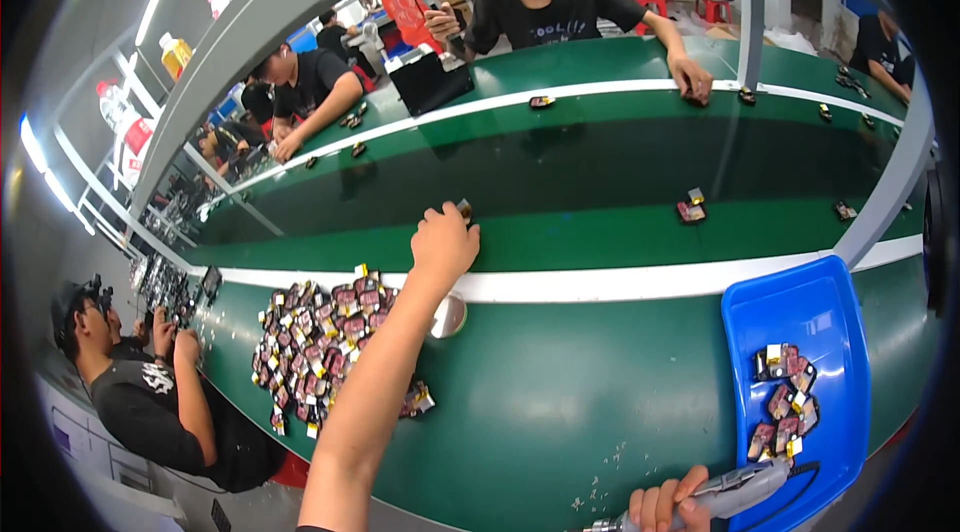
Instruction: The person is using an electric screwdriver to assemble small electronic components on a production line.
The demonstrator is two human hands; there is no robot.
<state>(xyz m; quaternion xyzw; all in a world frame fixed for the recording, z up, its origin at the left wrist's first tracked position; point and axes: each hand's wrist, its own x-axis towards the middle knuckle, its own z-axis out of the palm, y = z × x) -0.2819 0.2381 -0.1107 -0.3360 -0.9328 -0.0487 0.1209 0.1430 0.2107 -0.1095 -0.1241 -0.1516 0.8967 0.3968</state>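
Observation:
My left hand (444,244) reaches over the green conveyor belt (590,237), its fingers curled on a small dark part with a pale, yellowish tab (463,210), mostly hidden by the hand. At the lower edge, my right hand (668,506) is wrapped around a grey electric screwdriver (748,488) with a black cord; its metal tip points left. Left of my left forearm lies a heap of small dark-and-pink units with white and yellow tabs (310,352). A blue tray (808,304) at the right holds several similar units (785,402).
A small round clear dish (450,316) sits beside my left forearm. More units (690,208) lie spaced along the belt. A white rail (600,284) edges the bench. Across the belt, a person (540,7) holds a phone; another person (160,402) sits at my left. Grey frame posts (890,187) rise beside the belt.

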